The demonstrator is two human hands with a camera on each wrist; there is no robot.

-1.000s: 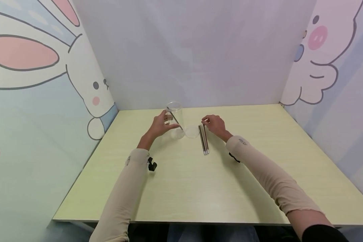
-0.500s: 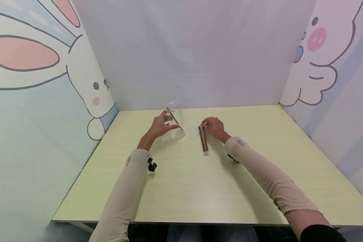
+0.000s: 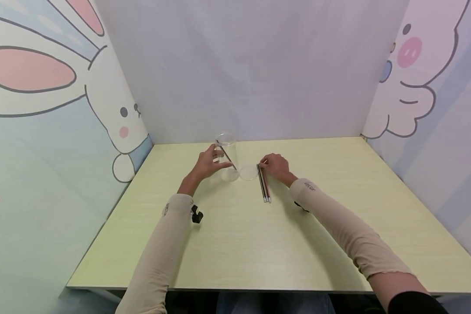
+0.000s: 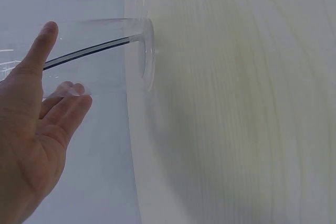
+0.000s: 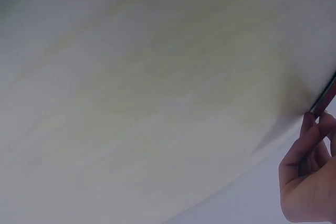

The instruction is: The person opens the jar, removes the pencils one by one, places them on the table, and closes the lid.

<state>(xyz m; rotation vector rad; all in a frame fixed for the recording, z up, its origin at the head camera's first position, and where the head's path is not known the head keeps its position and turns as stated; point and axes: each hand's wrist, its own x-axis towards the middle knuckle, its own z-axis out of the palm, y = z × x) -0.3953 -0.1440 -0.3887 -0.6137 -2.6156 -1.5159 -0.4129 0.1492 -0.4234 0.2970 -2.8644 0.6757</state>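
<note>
My left hand [image 3: 206, 165] grips a clear cylindrical jar [image 3: 230, 150], thumb on one side and fingers on the other. The jar stands upright, and a dark striped pencil [image 3: 226, 155] leans inside it; the left wrist view also shows this pencil [image 4: 94, 52] through the clear wall. To the right, my right hand [image 3: 276, 167] pinches the far end of a reddish pencil [image 3: 267, 187]. Beside that pencil lies a dark one [image 3: 261, 183], nearly parallel, with silvery near ends on both. In the right wrist view, the fingertips [image 5: 308, 119] meet the reddish pencil [image 5: 326, 98] at the frame's edge.
A clear round disc, like a lid [image 3: 248, 172], lies between the jar and the pencils. The pale wooden table [image 3: 235, 244] ends at a grey back wall [image 3: 255, 74], with cartoon-printed panels on both sides.
My right hand has shifted slightly down and left, its fingertips closing on the far end of the reddish pencil. My left hand and the jar have stayed put.
</note>
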